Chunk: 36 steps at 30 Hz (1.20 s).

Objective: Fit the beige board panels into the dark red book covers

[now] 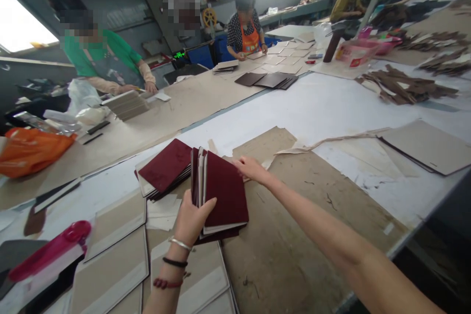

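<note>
My left hand [191, 216] is wrapped around the folded edge of a bundle of maroon leather-like covers [226, 189], thumb on top. Pale lining sheets show between the layers. At the bundle's upper right edge, my right hand [250, 168] has its fingers curled in against the covers; the fingertips are partly hidden. Just left of the bundle lies a stack of more maroon covers [167, 164]. Beneath and left of my left wrist, beige panels with dark edges [114, 265] overlap in rows on the table.
A brown work board [294, 225] lies to the right, with a beige panel stack [427, 144] beyond it. A pink-handled tool [51, 250] and an orange bag [35, 152] are at left. Dark strips [405, 83] lie at far right. Co-workers sit across the table.
</note>
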{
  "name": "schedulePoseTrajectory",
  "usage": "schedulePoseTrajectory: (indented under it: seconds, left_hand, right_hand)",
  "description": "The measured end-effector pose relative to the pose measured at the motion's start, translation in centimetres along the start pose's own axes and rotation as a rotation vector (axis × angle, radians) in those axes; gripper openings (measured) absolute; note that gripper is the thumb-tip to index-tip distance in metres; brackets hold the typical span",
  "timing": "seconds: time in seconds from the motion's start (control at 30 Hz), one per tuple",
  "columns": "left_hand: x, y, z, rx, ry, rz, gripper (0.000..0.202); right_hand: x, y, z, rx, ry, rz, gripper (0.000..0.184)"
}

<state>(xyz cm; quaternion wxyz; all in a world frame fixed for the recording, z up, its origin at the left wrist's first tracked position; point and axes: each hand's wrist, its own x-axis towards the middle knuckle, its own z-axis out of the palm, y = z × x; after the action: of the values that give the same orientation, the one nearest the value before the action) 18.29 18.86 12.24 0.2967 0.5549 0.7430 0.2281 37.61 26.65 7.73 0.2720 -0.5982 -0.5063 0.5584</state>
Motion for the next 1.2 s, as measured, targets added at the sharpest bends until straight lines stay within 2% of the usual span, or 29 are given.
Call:
schedulePoseTrajectory:
  seconds: [0.07,0.1,0.17,0.27,0.37,0.43,0.53,0.63,0.73,0.83,0.87,0.9,0.97,1.07,1.13,1.2]
  left_hand:
    - [-0.3,-1.9,-0.7,-0.182,-0.018,0.004,0.055]
    - [-0.6,-2.6,-0.9,-0.291,-0.034,-0.009,0.058]
    - [-1.4,-3.4,-0.9,-0.49,-0.06,-0.039,0.062]
    - [-2.4,-3.6,0.1,-0.663,-0.067,-0.041,0.07]
    - [-2.0,-3.9,2.2,-0.728,-0.092,-0.008,0.077]
    - [-1.3,-4.6,4.1,-0.728,-0.091,0.026,0.07]
    - [-0.3,-6.1,7.5,-0.661,-0.148,0.041,0.051]
    - [-0.1,-7.0,10.3,-0.639,-0.232,0.02,0.044]
    - [-0.4,-6.9,11.7,-0.655,-0.18,0.031,0.054]
    - [-0.5,-6.2,12.1,-0.72,-0.095,0.063,0.078]
    - [-0.5,-6.0,12.2,-0.749,-0.076,0.073,0.084]
    - [-0.5,-5.9,12.3,-0.77,-0.061,0.087,0.088]
    - [-0.3,-6.1,12.5,-0.741,-0.026,0.128,0.089]
    - [-0.2,-7.1,12.8,-0.616,0.013,0.207,0.088]
    - [-0.5,-7.5,12.8,-0.552,0.011,0.259,0.089]
    - [-1.1,-7.1,12.5,-0.577,0.063,0.283,0.094]
  right_hand:
    - [-0.3,3.2,0.0,0.099,0.099,-0.004,0.046]
    - [-0.6,4.6,0.2,0.16,0.093,-0.012,0.053]
    - [-1.2,6.4,0.5,0.297,-0.007,-0.055,0.061]
    - [-2.2,6.6,-0.7,0.444,-0.162,-0.146,0.07]
    - [-3.5,5.4,-4.0,0.512,-0.201,-0.262,0.069]
    - [-4.3,5.5,-6.4,0.466,-0.172,-0.304,0.065]
    - [-5.0,7.9,-8.6,0.296,-0.086,-0.262,0.06]
    - [-5.3,10.9,-9.4,0.128,-0.045,-0.181,0.063]
    - [-5.9,11.4,-9.9,0.082,-0.055,-0.181,0.075]
    - [-6.4,9.6,-10.7,0.168,-0.069,-0.3,0.097]
    - [-6.4,8.9,-10.8,0.188,-0.06,-0.342,0.099]
    - [-6.4,8.2,-10.8,0.192,-0.037,-0.378,0.094]
    - [-6.0,7.2,-10.5,0.157,0.064,-0.422,0.071]
    - [-5.3,6.3,-9.5,0.08,0.243,-0.356,0.038]
    - [-5.1,6.3,-9.2,0.042,0.276,-0.302,0.031]
    - [-5.0,6.7,-9.2,0.02,0.259,-0.306,0.029]
